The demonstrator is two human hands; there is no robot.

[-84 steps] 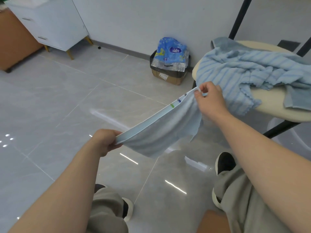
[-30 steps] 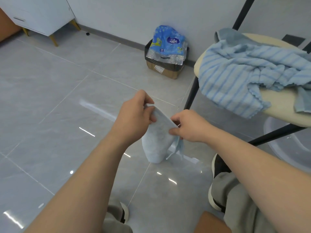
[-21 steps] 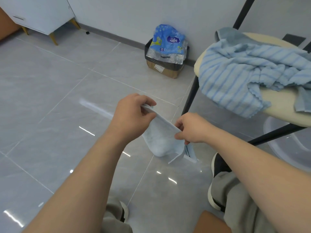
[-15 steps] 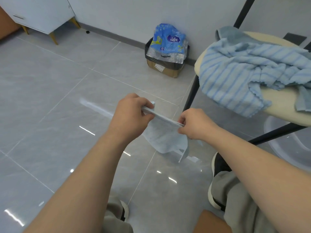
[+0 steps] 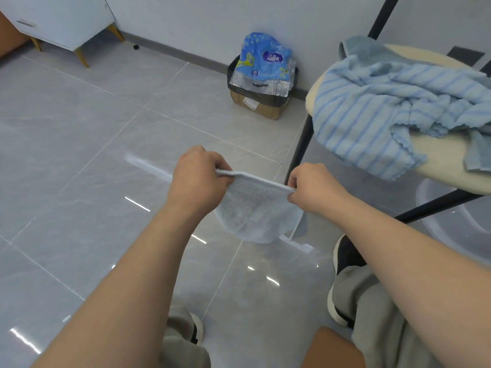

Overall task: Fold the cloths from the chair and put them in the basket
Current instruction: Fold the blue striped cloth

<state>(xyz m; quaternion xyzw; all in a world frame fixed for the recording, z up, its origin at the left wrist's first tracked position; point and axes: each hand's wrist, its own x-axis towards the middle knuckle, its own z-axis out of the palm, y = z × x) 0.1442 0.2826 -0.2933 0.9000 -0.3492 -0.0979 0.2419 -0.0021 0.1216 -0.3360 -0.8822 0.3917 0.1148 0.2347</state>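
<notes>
held cloth: pale blue, plain
striped cloth: light blue, darker blue stripes
towel: dusty blue
seat: cream
frame: black
floor: grey, glossy
bag: blue, perhaps printed

blue pack at upper centre, purple oval logo with white characters too blurred to read, white label on box beneath, print illegible

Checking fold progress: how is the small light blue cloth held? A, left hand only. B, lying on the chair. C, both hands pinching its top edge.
C: the left hand and right hand each pinch one end of the top edge of the small light blue cloth; the rest hangs free.
</notes>
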